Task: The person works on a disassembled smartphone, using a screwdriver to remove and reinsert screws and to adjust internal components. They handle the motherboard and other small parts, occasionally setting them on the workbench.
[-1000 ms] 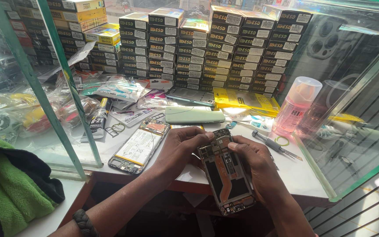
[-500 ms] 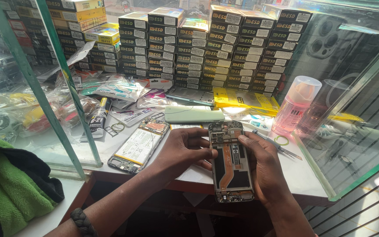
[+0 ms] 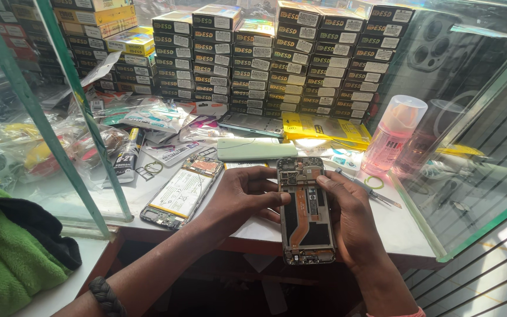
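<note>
The opened phone (image 3: 307,212) is gripped by the left hand (image 3: 239,198) at nine o'clock and the right hand (image 3: 350,218) at three. It is best held level over the table (image 3: 400,226), by its edges only.

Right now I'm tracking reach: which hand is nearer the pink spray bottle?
Right. The right hand is on the opened phone, below-left of the pink spray bottle; the left hand lies farther left.

Black opened phone (image 3: 307,214) with orange strip, pale green cover (image 3: 256,149), pink bottle (image 3: 393,136), yellow packets (image 3: 324,128)

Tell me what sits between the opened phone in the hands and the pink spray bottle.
In the head view, tweezers and a small green ring lie between opened phone and pink spray bottle.
</note>
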